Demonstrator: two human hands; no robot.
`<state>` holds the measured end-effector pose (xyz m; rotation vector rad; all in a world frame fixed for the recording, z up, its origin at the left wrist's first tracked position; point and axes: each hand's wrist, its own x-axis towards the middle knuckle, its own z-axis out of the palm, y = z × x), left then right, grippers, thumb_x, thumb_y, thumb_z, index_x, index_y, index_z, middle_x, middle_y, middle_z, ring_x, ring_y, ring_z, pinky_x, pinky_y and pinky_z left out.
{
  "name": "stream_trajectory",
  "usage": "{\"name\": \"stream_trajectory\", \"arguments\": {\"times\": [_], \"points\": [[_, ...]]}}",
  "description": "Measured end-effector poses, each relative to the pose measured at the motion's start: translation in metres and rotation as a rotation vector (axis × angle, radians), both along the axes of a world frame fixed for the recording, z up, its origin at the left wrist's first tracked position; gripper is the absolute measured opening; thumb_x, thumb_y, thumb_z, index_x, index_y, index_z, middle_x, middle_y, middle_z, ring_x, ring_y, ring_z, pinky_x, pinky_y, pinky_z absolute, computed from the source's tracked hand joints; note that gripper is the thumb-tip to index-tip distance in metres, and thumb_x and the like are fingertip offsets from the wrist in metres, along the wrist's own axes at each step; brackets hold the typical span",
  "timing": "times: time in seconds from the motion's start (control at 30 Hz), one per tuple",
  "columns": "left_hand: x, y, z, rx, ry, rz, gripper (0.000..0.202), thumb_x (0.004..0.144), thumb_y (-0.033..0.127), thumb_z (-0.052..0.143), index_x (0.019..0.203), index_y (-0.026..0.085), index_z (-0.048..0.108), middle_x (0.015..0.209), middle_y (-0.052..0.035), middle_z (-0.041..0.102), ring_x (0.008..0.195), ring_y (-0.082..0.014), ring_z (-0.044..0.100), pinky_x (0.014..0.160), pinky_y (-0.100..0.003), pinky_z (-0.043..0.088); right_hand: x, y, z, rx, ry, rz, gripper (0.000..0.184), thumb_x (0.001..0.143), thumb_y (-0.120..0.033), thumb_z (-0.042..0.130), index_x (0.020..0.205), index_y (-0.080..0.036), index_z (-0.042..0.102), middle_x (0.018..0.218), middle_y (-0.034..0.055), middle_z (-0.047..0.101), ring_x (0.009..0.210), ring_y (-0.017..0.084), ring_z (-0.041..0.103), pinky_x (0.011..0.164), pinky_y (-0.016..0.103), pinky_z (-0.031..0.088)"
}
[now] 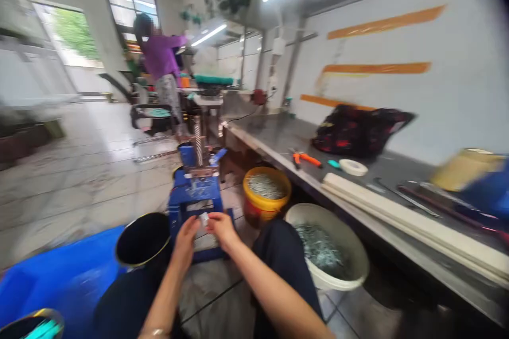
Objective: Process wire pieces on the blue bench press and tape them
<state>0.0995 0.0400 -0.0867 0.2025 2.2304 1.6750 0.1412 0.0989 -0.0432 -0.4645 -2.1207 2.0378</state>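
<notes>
My right hand [221, 229] is nearly closed, pinching a small silvery piece [204, 219] at the fingertips just above a blue machine [194, 198]. My left hand [186, 242] is curled right beside it; I cannot tell whether it has hold too. Beyond stands a yellow bucket [265, 196] of metal bits [265, 186], with a white bucket [326, 246] to my right and a black bucket [143, 239] to my left. Orange pliers [306, 159] lie on the steel bench [262, 132]. A person in a purple top [161, 58] stands farther off.
</notes>
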Motion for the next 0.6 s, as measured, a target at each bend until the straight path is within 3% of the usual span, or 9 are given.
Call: {"name": "stream_trajectory", "arguments": {"times": [0.03,0.1,0.2,0.33,0.43,0.6], "points": [[0.002,-0.026,-0.007,0.074,-0.003,0.093,0.045,0.087,0.044,0.037,0.085,0.005,0.06,0.073,-0.0058,0.066,0.058,-0.0091,0.057,0.078,-0.041,0.045,-0.008,-0.005,-0.012,-0.049,-0.015,0.019,0.026,0.082,-0.037,0.052,0.088,-0.011,0.056,0.071,0.0004,0.059,0.055,0.009,0.055,0.054,0.023,0.046],[0.005,-0.055,-0.017,0.225,0.012,0.23,0.034,0.076,0.04,0.057,0.097,0.013,0.061,0.087,-0.005,0.066,0.071,-0.0128,0.062,0.072,-0.027,0.048,-0.019,-0.015,-0.035,-0.118,-0.011,0.04,0.023,0.074,-0.034,0.057,0.084,-0.013,0.056,0.065,-0.0012,0.058,0.05,0.008,0.053,0.051,0.021,0.043],[0.004,-0.062,-0.03,0.391,0.033,0.311,0.045,0.063,0.044,0.066,0.094,0.012,0.064,0.088,-0.0089,0.067,0.077,-0.0165,0.061,0.072,-0.028,0.045,-0.023,-0.023,-0.052,-0.142,0.031,0.035,0.018,0.067,-0.028,0.059,0.077,-0.014,0.055,0.058,-0.0023,0.056,0.046,0.009,0.051,0.047,0.021,0.041],[-0.002,-0.063,-0.046,0.505,0.005,0.411,0.042,0.051,0.047,0.072,0.076,0.012,0.065,0.074,-0.005,0.064,0.073,-0.0169,0.057,0.069,-0.028,0.043,-0.026,-0.017,-0.052,-0.053,0.076,-0.068,0.011,0.065,-0.023,0.055,0.072,-0.015,0.056,0.058,-0.0019,0.057,0.046,0.01,0.051,0.048,0.021,0.04],[-0.007,-0.069,-0.051,0.542,-0.026,0.495,0.045,0.054,0.049,0.069,0.081,0.014,0.063,0.076,-0.0034,0.063,0.076,-0.0165,0.056,0.071,-0.028,0.042,-0.03,-0.007,-0.047,0.034,0.073,-0.136,0.009,0.065,-0.021,0.054,0.071,-0.016,0.058,0.059,-0.0022,0.057,0.045,0.01,0.051,0.048,0.022,0.04],[-0.007,-0.06,-0.045,0.571,-0.051,0.387,0.046,0.058,0.046,0.069,0.09,0.013,0.063,0.089,-0.0073,0.064,0.082,-0.0179,0.058,0.073,-0.028,0.044,-0.023,-0.012,-0.042,0.126,0.052,-0.095,0.007,0.062,-0.016,0.056,0.067,-0.016,0.06,0.059,-0.0022,0.058,0.048,0.011,0.052,0.051,0.022,0.041]]}}
